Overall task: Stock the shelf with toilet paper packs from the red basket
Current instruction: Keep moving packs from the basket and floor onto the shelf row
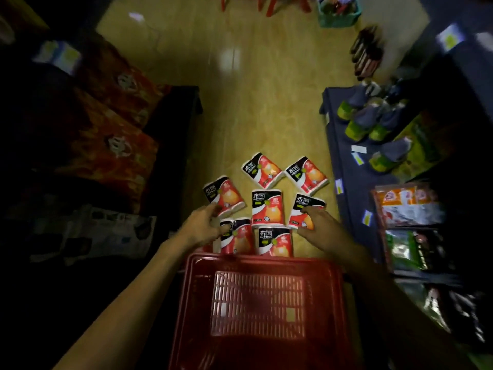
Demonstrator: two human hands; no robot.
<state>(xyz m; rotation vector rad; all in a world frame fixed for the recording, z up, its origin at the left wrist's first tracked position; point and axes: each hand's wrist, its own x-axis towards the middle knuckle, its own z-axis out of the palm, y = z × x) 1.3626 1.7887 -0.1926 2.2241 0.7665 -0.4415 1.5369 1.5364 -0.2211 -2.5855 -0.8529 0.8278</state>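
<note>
Toilet paper packs [267, 206], 7 of them, lie on the wooden floor [250, 102] just past the red basket [257, 303]. Left hand [204, 227] grips the pack nearest the basket's far left corner; right hand [321, 227] curls onto the far right-corner pack.

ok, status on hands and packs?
Left hand grips a lower-left pack. Right hand grips a right pack. Seven packs on floor; red basket empty. Nothing blocking.
</note>
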